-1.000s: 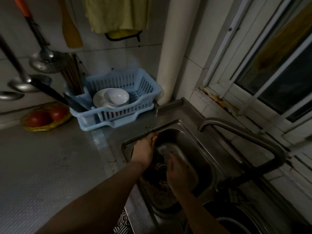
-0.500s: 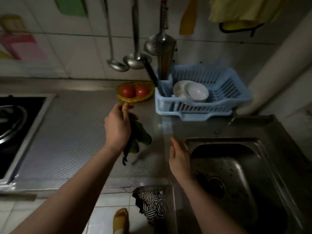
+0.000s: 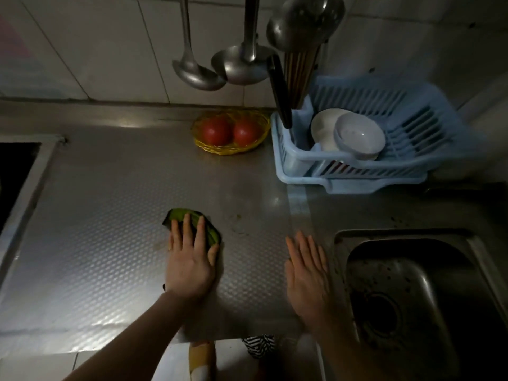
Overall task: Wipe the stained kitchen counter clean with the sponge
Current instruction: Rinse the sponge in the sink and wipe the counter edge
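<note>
A green sponge cloth (image 3: 181,215) lies flat on the dimpled steel counter (image 3: 110,215), near its middle. My left hand (image 3: 189,257) presses down on it with fingers spread, covering its near half. Faint brownish stains (image 3: 239,224) mark the counter just right of the sponge. My right hand (image 3: 308,273) rests flat on the counter by the sink's left rim, fingers straight, holding nothing.
A steel sink (image 3: 412,292) sits at the right. Behind it stands a blue dish rack (image 3: 412,127) with bowls. A yellow basket (image 3: 264,130) of tomatoes sits by the back wall, ladles (image 3: 198,75) hang above, and a stove (image 3: 16,171) is at the left edge.
My left hand lifted the green sponge out of the sink, carried it left over the counter and now presses it flat. My right hand left the sink and lies on the counter.
</note>
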